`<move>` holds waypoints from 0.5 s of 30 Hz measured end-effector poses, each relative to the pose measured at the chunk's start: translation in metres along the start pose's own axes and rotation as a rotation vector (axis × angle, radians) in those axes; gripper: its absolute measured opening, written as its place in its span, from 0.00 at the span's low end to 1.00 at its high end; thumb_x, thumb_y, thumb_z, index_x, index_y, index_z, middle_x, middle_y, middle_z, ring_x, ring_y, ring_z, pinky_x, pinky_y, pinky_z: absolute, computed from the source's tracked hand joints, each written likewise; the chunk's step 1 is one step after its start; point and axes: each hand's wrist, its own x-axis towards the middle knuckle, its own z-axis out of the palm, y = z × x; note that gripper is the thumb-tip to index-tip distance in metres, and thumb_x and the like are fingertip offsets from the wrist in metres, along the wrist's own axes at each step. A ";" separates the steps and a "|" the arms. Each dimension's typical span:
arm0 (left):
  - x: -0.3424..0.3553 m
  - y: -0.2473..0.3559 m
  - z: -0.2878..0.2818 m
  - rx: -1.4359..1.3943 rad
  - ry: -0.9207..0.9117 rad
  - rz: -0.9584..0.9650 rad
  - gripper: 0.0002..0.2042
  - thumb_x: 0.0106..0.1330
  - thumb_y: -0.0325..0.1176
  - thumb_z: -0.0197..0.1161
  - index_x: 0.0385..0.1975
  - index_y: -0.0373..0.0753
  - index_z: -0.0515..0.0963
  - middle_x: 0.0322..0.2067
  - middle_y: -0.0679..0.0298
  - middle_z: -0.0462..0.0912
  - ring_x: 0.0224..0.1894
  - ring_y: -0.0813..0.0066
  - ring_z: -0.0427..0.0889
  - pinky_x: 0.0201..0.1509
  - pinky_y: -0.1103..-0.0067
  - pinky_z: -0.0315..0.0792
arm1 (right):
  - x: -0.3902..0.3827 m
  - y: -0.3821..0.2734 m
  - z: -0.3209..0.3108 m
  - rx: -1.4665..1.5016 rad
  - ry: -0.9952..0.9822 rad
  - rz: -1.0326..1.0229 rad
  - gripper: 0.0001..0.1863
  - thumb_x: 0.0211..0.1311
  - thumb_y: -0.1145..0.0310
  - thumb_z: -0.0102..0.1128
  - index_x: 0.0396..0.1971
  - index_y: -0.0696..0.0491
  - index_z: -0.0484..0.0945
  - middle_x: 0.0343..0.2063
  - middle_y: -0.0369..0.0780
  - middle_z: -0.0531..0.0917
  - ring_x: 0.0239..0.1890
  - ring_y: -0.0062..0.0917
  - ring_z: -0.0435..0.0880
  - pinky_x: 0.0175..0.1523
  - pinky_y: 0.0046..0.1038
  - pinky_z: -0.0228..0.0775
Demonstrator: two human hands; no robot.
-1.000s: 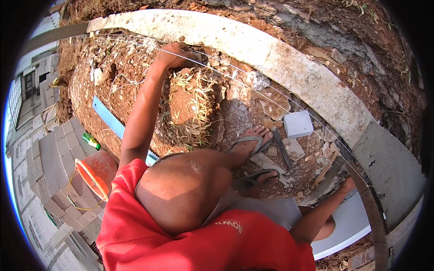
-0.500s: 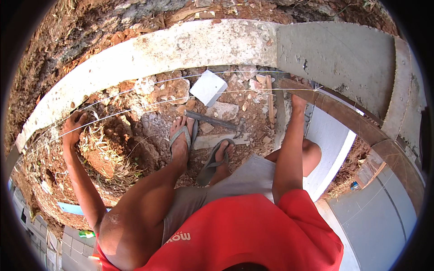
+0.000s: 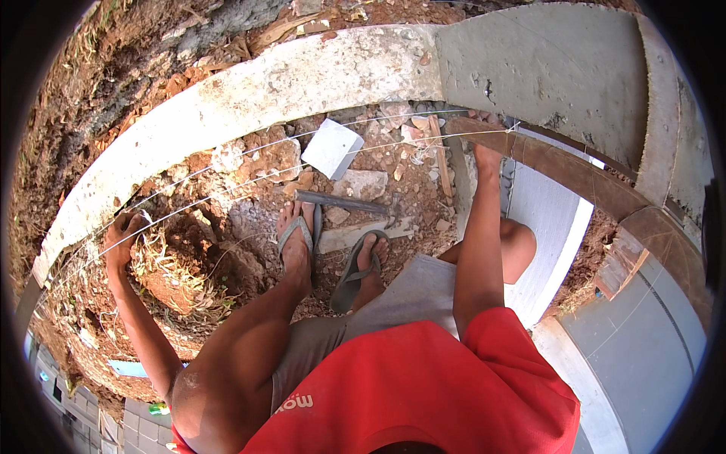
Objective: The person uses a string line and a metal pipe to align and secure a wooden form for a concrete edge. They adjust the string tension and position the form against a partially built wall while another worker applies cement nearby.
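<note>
My left hand [image 3: 124,238] is low at the inner edge of the long pale concrete beam [image 3: 249,83], beside the taut white strings and dry grass clumps, its fingers bent but apart, holding nothing visible. My right hand [image 3: 485,157] reaches to the near end of a brown board [image 3: 560,168], by a knot in the string; its fingers are mostly hidden, so any grip is unclear. A hammer [image 3: 340,203] lies beside my sandalled feet, near a white block [image 3: 329,147]. Beside my right leg is a large white slab [image 3: 543,242].
Rubble and soil surround my feet, with a thin wooden strip [image 3: 441,163]. A blue saw [image 3: 130,368] lies at lower left, near a green bottle [image 3: 159,408] and grey pavers [image 3: 140,431]. Grey concrete [image 3: 541,72] continues the beam at upper right.
The view has swung toward the right since a second ago. My left hand stays along the beam's inner edge, slightly lower in the picture; my right hand remains by the brown board.
</note>
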 end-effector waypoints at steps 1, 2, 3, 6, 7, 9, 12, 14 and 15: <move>-0.001 -0.001 0.000 -0.008 0.006 -0.009 0.20 0.72 0.47 0.63 0.47 0.34 0.84 0.36 0.58 0.89 0.36 0.72 0.84 0.43 0.74 0.76 | 0.002 -0.007 0.000 0.072 -0.013 0.033 0.12 0.68 0.65 0.66 0.31 0.57 0.77 0.30 0.38 0.81 0.34 0.26 0.76 0.44 0.34 0.73; -0.002 -0.004 0.001 -0.017 0.012 -0.017 0.20 0.72 0.47 0.64 0.47 0.34 0.84 0.36 0.58 0.89 0.36 0.72 0.84 0.43 0.74 0.76 | 0.003 -0.013 -0.003 0.020 -0.036 0.024 0.12 0.69 0.65 0.66 0.31 0.57 0.77 0.30 0.39 0.81 0.34 0.26 0.76 0.45 0.34 0.74; -0.003 -0.002 0.002 -0.026 0.016 -0.022 0.20 0.72 0.47 0.64 0.47 0.34 0.84 0.36 0.58 0.89 0.36 0.72 0.84 0.43 0.74 0.76 | 0.003 -0.015 -0.007 -0.035 -0.056 0.017 0.11 0.69 0.66 0.65 0.31 0.57 0.77 0.30 0.39 0.82 0.34 0.26 0.77 0.46 0.33 0.74; -0.005 0.007 0.000 -0.021 -0.002 -0.060 0.20 0.72 0.48 0.64 0.46 0.34 0.85 0.36 0.58 0.89 0.36 0.73 0.84 0.43 0.74 0.76 | 0.001 -0.020 -0.007 -0.009 -0.032 -0.004 0.10 0.69 0.66 0.64 0.33 0.57 0.78 0.31 0.39 0.83 0.35 0.27 0.79 0.47 0.34 0.74; -0.004 0.002 0.002 -0.102 -0.014 -0.045 0.20 0.72 0.48 0.64 0.45 0.34 0.85 0.35 0.58 0.89 0.36 0.73 0.84 0.43 0.74 0.76 | 0.000 -0.020 -0.007 0.032 -0.010 -0.010 0.10 0.69 0.66 0.64 0.33 0.57 0.79 0.31 0.39 0.83 0.36 0.27 0.80 0.47 0.34 0.74; -0.001 -0.006 0.006 -0.262 -0.039 -0.015 0.20 0.72 0.48 0.64 0.45 0.34 0.85 0.35 0.59 0.89 0.35 0.74 0.83 0.42 0.75 0.76 | 0.000 -0.016 -0.009 0.044 -0.042 -0.019 0.09 0.69 0.66 0.64 0.35 0.57 0.80 0.33 0.40 0.85 0.38 0.28 0.81 0.48 0.33 0.74; -0.005 -0.001 0.001 -0.124 -0.026 -0.036 0.20 0.72 0.48 0.64 0.45 0.35 0.86 0.35 0.59 0.89 0.36 0.72 0.84 0.44 0.73 0.77 | -0.001 -0.008 -0.009 0.102 -0.071 -0.007 0.12 0.69 0.62 0.64 0.38 0.56 0.82 0.35 0.41 0.86 0.40 0.29 0.84 0.49 0.34 0.75; -0.007 0.004 0.006 -0.111 0.004 -0.008 0.20 0.73 0.48 0.62 0.46 0.34 0.85 0.36 0.58 0.89 0.37 0.70 0.84 0.44 0.72 0.76 | 0.001 -0.006 -0.010 -0.012 -0.073 -0.005 0.14 0.69 0.58 0.65 0.38 0.56 0.83 0.36 0.42 0.87 0.41 0.30 0.85 0.49 0.35 0.75; -0.011 0.003 0.006 -0.094 0.026 -0.013 0.21 0.73 0.48 0.61 0.46 0.34 0.84 0.37 0.57 0.88 0.37 0.70 0.84 0.44 0.71 0.75 | 0.004 -0.009 -0.012 -0.139 -0.076 -0.014 0.16 0.68 0.56 0.65 0.38 0.56 0.84 0.37 0.42 0.87 0.41 0.31 0.85 0.49 0.35 0.75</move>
